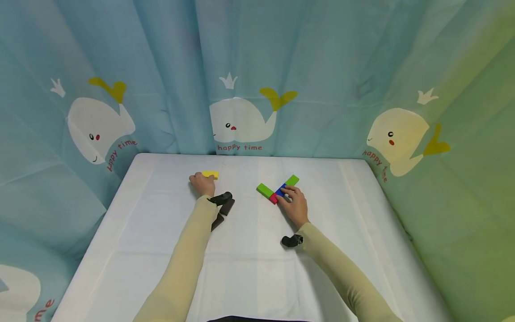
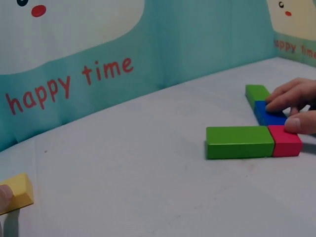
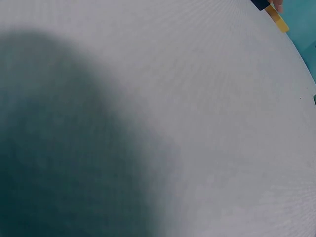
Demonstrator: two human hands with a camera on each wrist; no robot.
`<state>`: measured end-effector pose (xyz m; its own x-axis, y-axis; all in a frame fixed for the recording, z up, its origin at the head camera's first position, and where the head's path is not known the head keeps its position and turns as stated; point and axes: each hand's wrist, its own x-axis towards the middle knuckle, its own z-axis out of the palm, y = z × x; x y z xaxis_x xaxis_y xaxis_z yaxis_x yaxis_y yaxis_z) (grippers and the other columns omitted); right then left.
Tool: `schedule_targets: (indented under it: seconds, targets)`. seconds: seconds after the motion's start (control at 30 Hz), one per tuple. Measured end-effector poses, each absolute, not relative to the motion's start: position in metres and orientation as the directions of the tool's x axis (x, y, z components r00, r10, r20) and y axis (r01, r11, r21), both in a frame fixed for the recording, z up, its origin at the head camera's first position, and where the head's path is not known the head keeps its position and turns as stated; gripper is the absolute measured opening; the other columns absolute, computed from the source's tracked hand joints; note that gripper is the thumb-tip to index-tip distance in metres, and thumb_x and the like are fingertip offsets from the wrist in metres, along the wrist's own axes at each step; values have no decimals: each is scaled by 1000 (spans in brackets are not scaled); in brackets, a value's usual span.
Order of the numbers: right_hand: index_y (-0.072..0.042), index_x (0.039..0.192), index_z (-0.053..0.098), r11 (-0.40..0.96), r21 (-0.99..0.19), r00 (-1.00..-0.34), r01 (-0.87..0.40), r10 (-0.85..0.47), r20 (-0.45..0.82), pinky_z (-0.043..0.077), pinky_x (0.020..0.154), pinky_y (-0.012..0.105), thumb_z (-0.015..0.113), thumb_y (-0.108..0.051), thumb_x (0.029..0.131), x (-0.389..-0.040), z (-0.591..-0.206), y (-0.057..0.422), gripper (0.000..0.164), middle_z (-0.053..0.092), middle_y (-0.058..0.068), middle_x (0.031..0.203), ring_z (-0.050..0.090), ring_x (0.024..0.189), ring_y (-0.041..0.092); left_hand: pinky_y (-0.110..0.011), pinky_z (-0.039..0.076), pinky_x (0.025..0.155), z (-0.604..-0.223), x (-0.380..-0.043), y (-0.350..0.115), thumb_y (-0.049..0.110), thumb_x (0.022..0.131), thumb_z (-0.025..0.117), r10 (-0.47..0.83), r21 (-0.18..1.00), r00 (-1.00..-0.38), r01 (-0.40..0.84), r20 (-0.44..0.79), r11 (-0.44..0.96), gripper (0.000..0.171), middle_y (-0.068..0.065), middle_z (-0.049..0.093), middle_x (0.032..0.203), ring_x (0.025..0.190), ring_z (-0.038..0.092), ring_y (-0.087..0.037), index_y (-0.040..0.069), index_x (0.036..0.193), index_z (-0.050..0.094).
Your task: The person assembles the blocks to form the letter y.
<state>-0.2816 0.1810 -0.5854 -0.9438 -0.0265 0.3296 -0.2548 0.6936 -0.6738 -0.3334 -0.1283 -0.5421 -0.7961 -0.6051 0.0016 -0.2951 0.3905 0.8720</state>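
At the far left of the table, my left hand [image 1: 203, 184] grips a yellow block [image 1: 210, 175]. The left wrist view catches only a fingertip against that yellow block [image 2: 19, 193], which casts a shadow below. My right hand [image 1: 295, 205] holds a blue block [image 2: 268, 114], fingertips on its far part and the thumb over the red block [image 2: 285, 140] at its near end. A green block [image 1: 264, 190] joins the red one on the left, and another green block [image 1: 293, 180] extends beyond the blue one, forming a V. The right hand is outside the right wrist view.
Two dark blocks, one farther [image 1: 227, 207] and one nearer [image 1: 217, 221], lie beside the left wrist. Black devices are strapped to both wrists. A blue whale-print curtain [image 1: 322, 120] surrounds the white table [image 1: 249, 277] at the back and sides.
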Motion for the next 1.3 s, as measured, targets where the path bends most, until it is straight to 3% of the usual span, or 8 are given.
schedule_targets:
  seconds: [0.27,0.7,1.03,1.3]
  targets:
    - [-2,121,68,698,-669,-947,-254,-41,317,41,100,48,73,-27,90,-280,-584,180,40,56,15,131,50,123,35,-42,42,98,-545,-333,-135,6,89,69,-602,854,-798,-316,-4,414,31,-28,54,114,111,50,-39,-15,111,61]
    - [-2,121,68,699,-666,-947,-259,-47,319,41,100,48,73,-28,89,-281,-583,179,41,56,15,131,50,122,35,-42,42,99,-542,-330,-141,6,91,67,-586,851,-810,-329,-31,410,34,-28,57,117,113,52,-39,-13,119,62]
    - [-3,121,69,700,-665,-944,-258,-36,328,39,100,49,72,-29,90,-284,-582,181,41,56,15,131,49,122,36,-38,47,96,-544,-340,-127,1,91,67,-433,866,-900,-252,-45,433,36,-26,54,122,116,53,-35,-9,125,61]
    - [-1,120,69,698,-659,-933,-280,-37,357,38,99,52,73,-29,89,-282,-584,181,42,56,18,129,50,120,38,-41,44,99,-545,-336,-108,12,86,75,-372,862,-927,-220,-40,456,55,-27,50,125,115,50,-37,-10,132,53]
